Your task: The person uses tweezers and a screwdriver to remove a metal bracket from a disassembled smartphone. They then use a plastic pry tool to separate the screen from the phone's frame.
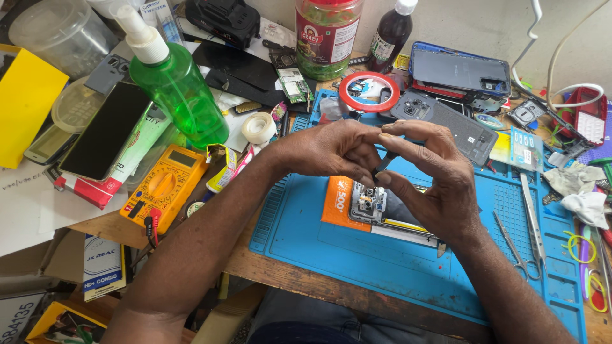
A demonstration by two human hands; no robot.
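My left hand (331, 151) and my right hand (428, 172) meet above a blue work mat (306, 236). Their fingertips pinch a small dark part (384, 162) between them. Directly below lies an opened phone (382, 213) with its circuit board and camera module showing, resting partly on an orange card (336, 199). Exactly what the dark part is I cannot make out.
A green spray bottle (175, 86), a yellow multimeter (164, 186), a roll of tape (258, 127) and a dark phone (105, 130) lie left. A red tape ring (368, 91), grey phone back covers (456, 130), tweezers (530, 213) and scissors (516, 245) lie behind and right.
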